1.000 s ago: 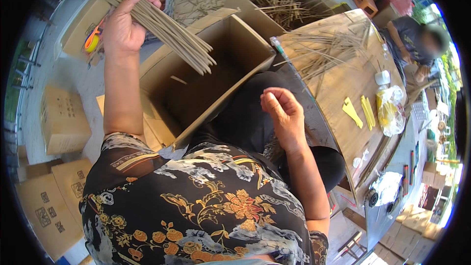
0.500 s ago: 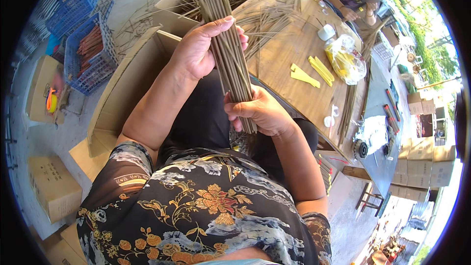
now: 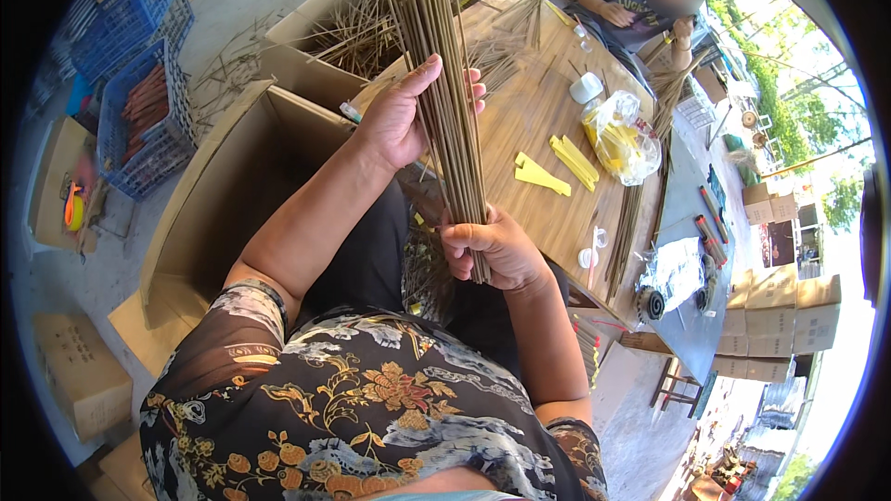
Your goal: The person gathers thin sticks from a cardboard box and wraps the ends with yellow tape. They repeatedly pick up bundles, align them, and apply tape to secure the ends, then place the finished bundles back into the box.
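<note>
A thick bundle of thin brown sticks [image 3: 447, 130] stands tilted in front of me, its upper ends fanned slightly apart. My left hand [image 3: 401, 121] is wrapped round the middle of it, thumb across the front and fingertips showing on the far side. Lower down, my right hand [image 3: 497, 249] grips the bundle near its bottom end, with the thumb over the sticks. The lower ends stick out a little below that hand, above my lap.
More loose sticks lie on the wooden table [image 3: 548, 213], beside yellow strips [image 3: 574, 162] and a clear plastic bag [image 3: 624, 137]. An open carton [image 3: 278, 46] holds scattered sticks; another carton [image 3: 232, 167] stands at my left. Blue crates [image 3: 148, 121] are farther left. A person [image 3: 640, 0] sits across the table.
The bundle has come down and a little right in view, standing more upright, with its top ends now visible and spread. Both hands keep hold of it. The view has shifted slightly.
</note>
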Demonstrator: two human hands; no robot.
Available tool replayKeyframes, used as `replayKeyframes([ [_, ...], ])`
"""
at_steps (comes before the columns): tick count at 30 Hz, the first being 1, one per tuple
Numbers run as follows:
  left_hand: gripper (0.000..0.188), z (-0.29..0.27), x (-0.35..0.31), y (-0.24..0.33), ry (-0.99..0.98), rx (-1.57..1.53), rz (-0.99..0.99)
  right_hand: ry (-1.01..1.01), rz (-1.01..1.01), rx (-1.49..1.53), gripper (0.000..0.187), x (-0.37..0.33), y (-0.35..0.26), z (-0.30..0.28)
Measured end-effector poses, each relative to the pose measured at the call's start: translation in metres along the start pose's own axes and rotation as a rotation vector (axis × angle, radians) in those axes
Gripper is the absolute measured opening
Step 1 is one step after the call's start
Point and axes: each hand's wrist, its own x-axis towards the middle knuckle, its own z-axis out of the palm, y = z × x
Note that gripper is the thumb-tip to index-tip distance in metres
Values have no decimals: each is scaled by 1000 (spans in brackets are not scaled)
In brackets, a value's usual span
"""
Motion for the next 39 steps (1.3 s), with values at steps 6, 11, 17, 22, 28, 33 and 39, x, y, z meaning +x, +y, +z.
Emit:
replayKeyframes([
  [6,52,7,53,43,-29,-114,184,82,-63,-147,11,32,-50,7],
  [11,42,-43,104,93,-110,-299,277,226,-116,-535,9,68,-128,18],
  [17,17,-56,135,102,445,-246,324,393,-121,-762,9,105,-168,8],
  [22,68,-92,156,127,1142,785,495,401,-108,-601,10,121,-164,1],
  [28,53,-39,124,85,25,-27,143,308,-21,-541,12,116,-146,-11],
  [33,40,-18,114,69,136,124,165,388,-28,-594,12,100,-126,-6],
  [39,38,-30,109,65,-230,-142,92,250,2,-348,12,78,-123,-13],
])
